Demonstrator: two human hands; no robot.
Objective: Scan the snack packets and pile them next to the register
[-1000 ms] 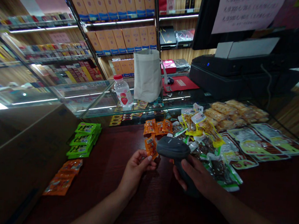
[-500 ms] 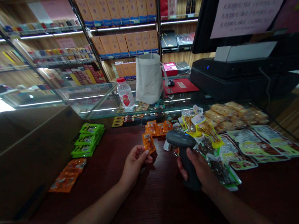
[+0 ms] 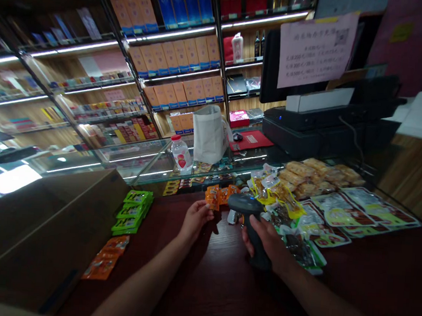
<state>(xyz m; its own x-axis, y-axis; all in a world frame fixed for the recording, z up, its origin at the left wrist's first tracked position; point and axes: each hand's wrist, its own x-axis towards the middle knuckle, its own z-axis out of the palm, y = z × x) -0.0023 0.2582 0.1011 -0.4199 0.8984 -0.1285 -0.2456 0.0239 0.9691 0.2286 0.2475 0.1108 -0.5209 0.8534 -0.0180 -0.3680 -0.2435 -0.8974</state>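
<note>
My left hand (image 3: 194,220) pinches a small orange snack packet (image 3: 212,199) just above the dark wooden counter (image 3: 220,284). To its right my right hand (image 3: 266,240) is wrapped round the grip of a black barcode scanner (image 3: 247,207), whose head points toward the packet. A few more orange packets (image 3: 226,193) lie just behind the held one. A heap of yellow, white and green snack packets (image 3: 287,206) lies right of the scanner.
Green packets (image 3: 134,211) are stacked at the left, with orange packets (image 3: 106,262) in front of them. A cardboard box (image 3: 35,232) fills the left. Behind stand a glass case (image 3: 139,153), a bottle (image 3: 181,154), a white bag (image 3: 210,134) and a till printer (image 3: 321,127).
The view has tilted up and pulled back. My left hand has carried the orange packet away from me, closer to the pile. The scanner has stayed in my right hand.
</note>
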